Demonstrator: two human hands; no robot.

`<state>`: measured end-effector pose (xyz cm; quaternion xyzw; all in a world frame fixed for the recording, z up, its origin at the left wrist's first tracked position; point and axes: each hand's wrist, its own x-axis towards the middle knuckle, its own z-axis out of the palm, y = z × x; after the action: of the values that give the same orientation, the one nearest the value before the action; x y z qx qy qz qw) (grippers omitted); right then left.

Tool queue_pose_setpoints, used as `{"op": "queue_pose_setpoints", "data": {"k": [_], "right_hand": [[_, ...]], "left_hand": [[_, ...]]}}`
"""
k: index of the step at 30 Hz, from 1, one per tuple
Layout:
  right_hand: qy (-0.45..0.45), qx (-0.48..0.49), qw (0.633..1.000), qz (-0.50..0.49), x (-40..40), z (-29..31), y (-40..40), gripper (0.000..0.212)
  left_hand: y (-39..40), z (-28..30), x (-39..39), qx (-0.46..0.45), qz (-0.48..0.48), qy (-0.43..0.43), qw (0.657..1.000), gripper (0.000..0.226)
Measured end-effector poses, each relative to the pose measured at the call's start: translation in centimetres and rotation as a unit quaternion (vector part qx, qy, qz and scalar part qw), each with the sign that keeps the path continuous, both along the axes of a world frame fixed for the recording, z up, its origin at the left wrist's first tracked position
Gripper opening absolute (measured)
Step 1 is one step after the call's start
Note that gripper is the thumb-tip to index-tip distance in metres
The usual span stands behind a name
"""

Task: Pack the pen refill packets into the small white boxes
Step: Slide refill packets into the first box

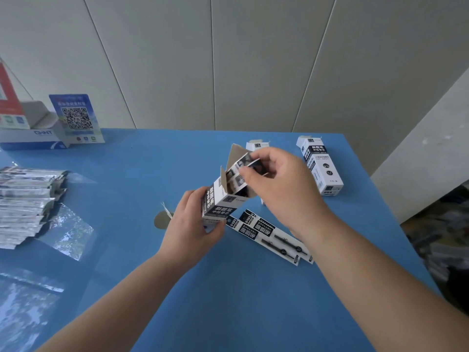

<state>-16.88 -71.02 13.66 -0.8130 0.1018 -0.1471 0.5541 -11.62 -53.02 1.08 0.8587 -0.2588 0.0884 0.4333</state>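
The left grip (193, 224) clasps an open box (223, 199); above it, the right grip (274, 184) pinches what seem packets (247, 165) at its mouth.

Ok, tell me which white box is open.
The box in the left hand, the held box: its top flaps stand up. The box at the far right lies shut.

Bare blue tabletop (228, 301) lies open near the person, hemmed by loose packets (274, 237) right and stacked packets (25, 204) left.
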Motion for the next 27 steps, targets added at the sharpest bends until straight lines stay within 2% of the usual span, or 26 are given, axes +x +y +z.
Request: {"op": "queue_pose_setpoints", "data": {"k": [4,8,12,14,18,22,27], "right_hand": [[0.034,-0.120,0.992,0.035,0.2,-0.7,0.4,0.016],[0.003,-0.097,0.995,0.029,-0.2,-0.7,-0.1,0.028],[0.020,-0.150,0.987,0.052,0.3,-0.6,0.6,0.009],[0.037,-0.149,0.987,0.046,0.7,-0.5,0.6,0.005],[0.037,-0.128,0.991,0.008,1.1,-0.1,-0.2,0.018],[0.050,-0.123,0.988,0.080,0.6,-0.2,-0.1,0.015],[0.036,-0.095,0.992,0.080,0.1,-0.7,-1.6,0.007]], "left_hand": [[0.0,0.0,0.0,-0.005,-0.001,0.001,1.000,0.062],[0.0,0.0,0.0,-0.011,0.000,0.006,1.000,0.062],[-0.2,-0.1,0.0,-0.005,-0.002,-0.005,1.000,0.062],[-0.2,-0.1,0.0,-0.007,0.001,-0.001,1.000,0.062],[-0.1,-0.2,0.0,-0.010,0.002,-0.003,1.000,0.062],[-0.2,-0.2,0.0,-0.007,0.003,-0.008,1.000,0.062],[-0.2,-0.2,0.0,-0.002,0.005,-0.004,1.000,0.063]]}}
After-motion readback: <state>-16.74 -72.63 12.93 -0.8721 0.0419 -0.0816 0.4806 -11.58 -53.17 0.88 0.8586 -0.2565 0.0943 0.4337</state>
